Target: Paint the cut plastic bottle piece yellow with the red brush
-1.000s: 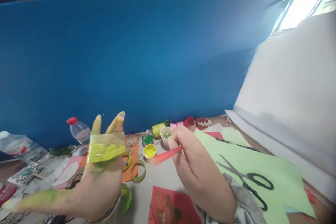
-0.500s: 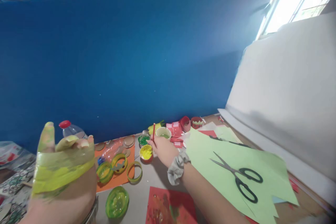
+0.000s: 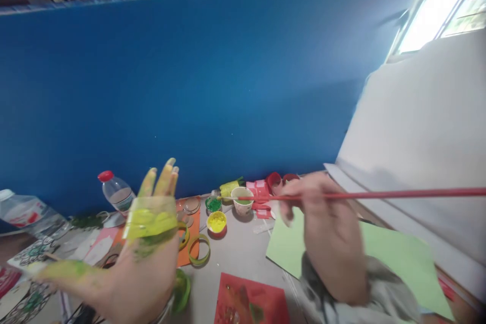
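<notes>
My left hand [image 3: 140, 253] is raised at the lower left, palm showing and fingers spread, with a clear ring painted yellow [image 3: 152, 221] around its fingers and green and yellow paint on the skin. My right hand [image 3: 326, 233], somewhat blurred, pinches a long red paintbrush [image 3: 379, 194] held level, its tip pointing left near the paper cup [image 3: 243, 203]. A small cup of yellow paint [image 3: 217, 224] and one of green paint [image 3: 213, 205] stand beside the paper cup. A yellow-green ring [image 3: 199, 250] lies below them.
Red paper [image 3: 250, 298] with paint smears lies in front. Light green paper [image 3: 398, 253] is at the right, orange paper [image 3: 182, 258] behind my left hand. Two plastic bottles, one red-capped [image 3: 117, 192] and one white-capped [image 3: 30, 215], are at the left. A blue panel [image 3: 190, 96] rises behind.
My right hand has pulled back from the cups toward the right and nearer, bringing the brush level. My left hand has turned and spread its fingers, moving right.
</notes>
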Demonstrator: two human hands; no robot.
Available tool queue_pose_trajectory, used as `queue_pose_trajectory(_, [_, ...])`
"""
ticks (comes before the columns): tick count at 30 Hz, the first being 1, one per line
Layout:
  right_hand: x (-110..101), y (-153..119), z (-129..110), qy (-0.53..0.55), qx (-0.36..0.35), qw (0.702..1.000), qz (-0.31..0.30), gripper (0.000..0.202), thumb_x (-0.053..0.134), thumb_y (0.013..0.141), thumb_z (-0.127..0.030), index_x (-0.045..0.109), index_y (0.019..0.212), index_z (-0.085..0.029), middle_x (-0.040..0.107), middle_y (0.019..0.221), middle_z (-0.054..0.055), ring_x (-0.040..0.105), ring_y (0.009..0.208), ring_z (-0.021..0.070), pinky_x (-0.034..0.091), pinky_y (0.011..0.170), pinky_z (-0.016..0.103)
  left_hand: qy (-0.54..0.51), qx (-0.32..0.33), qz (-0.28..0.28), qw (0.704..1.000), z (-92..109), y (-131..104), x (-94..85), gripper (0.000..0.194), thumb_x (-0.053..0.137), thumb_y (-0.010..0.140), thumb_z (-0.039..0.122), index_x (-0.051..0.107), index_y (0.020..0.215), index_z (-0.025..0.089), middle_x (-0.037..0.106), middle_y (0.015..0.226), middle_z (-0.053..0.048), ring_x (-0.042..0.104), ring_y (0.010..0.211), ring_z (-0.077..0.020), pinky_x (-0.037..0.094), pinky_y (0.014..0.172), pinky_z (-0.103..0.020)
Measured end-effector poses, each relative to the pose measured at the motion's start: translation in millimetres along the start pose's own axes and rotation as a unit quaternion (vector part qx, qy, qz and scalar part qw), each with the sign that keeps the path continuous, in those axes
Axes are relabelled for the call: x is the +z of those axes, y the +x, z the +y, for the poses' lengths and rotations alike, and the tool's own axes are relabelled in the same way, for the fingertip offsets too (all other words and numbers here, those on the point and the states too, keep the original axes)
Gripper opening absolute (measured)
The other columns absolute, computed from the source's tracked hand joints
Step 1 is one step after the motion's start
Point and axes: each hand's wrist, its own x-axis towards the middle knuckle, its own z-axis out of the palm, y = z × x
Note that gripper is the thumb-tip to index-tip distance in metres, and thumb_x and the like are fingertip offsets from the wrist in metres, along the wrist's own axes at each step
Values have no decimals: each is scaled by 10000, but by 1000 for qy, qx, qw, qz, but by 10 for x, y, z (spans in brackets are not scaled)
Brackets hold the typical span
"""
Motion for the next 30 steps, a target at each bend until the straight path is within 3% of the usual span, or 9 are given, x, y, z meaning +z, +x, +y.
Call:
queue_pose_trajectory(2, [-18, -61, -107, 126, -16, 990, 56, 296, 492, 1026, -378, 598, 796, -224, 544, 574, -56, 526, 448, 86, 423, 428, 197, 32, -42, -21, 998, -128, -84, 80, 1201, 316, 738, 938, 367, 1504, 15, 536, 1475, -227, 369, 1478, -361, 187, 1283, -458])
queue_pose_trajectory(3, [-10, -93, -146, 162, -16, 985, 64, 306, 504, 1018, -400, 609, 791, -224, 550, 569, -53, 520, 423, 86, 402, 394, 195, 38, -73, -31, 996, -193, -106, 92, 1210, 331, 718, 948, 398, 1493, 22, 520, 1485, -238, 332, 1490, -393, 157, 1283, -503])
queue_pose_trajectory(5, [29, -153, -200, 188, -11, 980, 63, 331, 505, 1011, -449, 620, 795, -226, 570, 551, -50, 517, 384, 87, 379, 351, 190, 50, -88, -85, 991, -322, -92, 57, 1143, 449, 685, 929, 442, 1492, 119, 475, 1537, -195, 205, 1526, -431, 122, 1262, -601])
queue_pose_trajectory(7, [82, -201, -222, 192, -8, 980, 50, 323, 508, 1008, -470, 628, 815, -240, 588, 533, -52, 521, 370, 90, 377, 339, 186, 61, -83, -89, 991, -436, -7, -37, 972, 653, 668, 812, 513, 1445, 245, 452, 1570, -123, 134, 1540, -435, 125, 1247, -639])
queue_pose_trajectory(10, [145, -246, -208, 198, -13, 979, 39, 271, 532, 999, -455, 655, 848, -266, 604, 555, -45, 553, 398, 104, 413, 352, 200, 94, -25, -100, 990, -539, 152, -195, 830, 891, 534, 618, 654, 1271, 320, 512, 1531, -84, 174, 1527, -452, 197, 1236, -633])
queue_pose_trajectory(18, [199, -353, -169, 189, -43, 980, 44, 193, 568, 987, -385, 701, 897, -278, 604, 661, -19, 583, 456, 115, 421, 363, 244, 94, -37, -91, 991, -411, 127, -278, 557, 836, 737, 423, 659, 1263, 380, 499, 1549, -17, 233, 1522, -408, 316, 1209, -603])
queue_pose_trajectory(23, [162, -374, -195, 170, -54, 982, 54, 196, 581, 980, -392, 712, 897, -273, 596, 658, -16, 581, 447, 114, 459, 386, 248, 113, -11, -99, 989, -408, 148, -249, 566, 908, 641, 301, 708, 1166, 365, 571, 1485, -15, 241, 1515, -431, 311, 1202, -635])
queue_pose_trajectory(28, [114, -391, -180, 199, -60, 978, 13, 212, 538, 992, -401, 712, 961, -283, 629, 683, 8, 622, 442, 145, 514, 353, 249, 105, 27, -79, 991, -487, 85, -187, 504, 808, 727, 550, 707, 1179, 350, 582, 1475, -22, 220, 1520, -424, 211, 1236, -638])
queue_pose_trajectory(30, [137, -403, -181, 204, -60, 977, 17, 216, 528, 994, -411, 705, 967, -291, 636, 698, 11, 619, 433, 141, 514, 339, 238, 113, 14, -76, 991, -488, 22, -173, 504, 773, 765, 557, 684, 1225, 369, 573, 1485, -15, 232, 1518, -418, 219, 1235, -635])
